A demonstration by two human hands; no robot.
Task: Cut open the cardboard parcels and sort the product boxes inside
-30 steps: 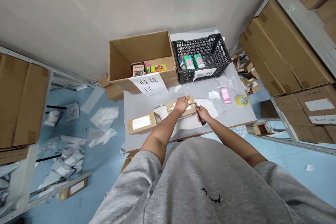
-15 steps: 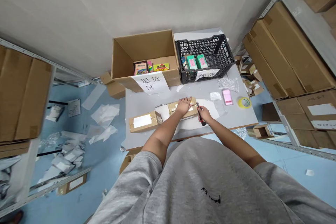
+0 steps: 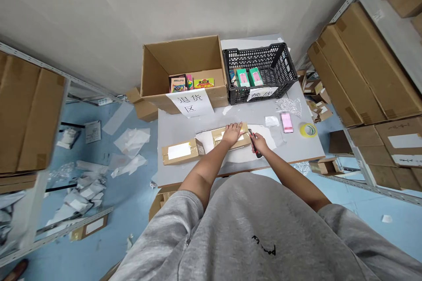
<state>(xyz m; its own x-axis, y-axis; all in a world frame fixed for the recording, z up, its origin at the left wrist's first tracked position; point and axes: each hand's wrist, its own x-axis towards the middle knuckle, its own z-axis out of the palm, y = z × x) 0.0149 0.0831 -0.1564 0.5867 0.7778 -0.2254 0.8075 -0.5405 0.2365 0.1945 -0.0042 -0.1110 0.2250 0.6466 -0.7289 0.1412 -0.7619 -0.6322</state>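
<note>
Unmoved, right hand (image 3: pixel 260 142) holds knife (image 3: pixel 258 154) by parcel (image 3: pixel 220 134); crate (image 3: pixel 291 68) holds boxes (image 3: pixel 249 77).

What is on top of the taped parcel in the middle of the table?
The left hand lies flat on the parcel, hiding most of its top; some white label shows beside it. The right hand holds a utility knife at its right end.

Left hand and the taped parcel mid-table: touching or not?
Touching. Head view: left hand lies flat on top of the taped parcel, no gap; right hand grips a box cutter beside it.
</note>
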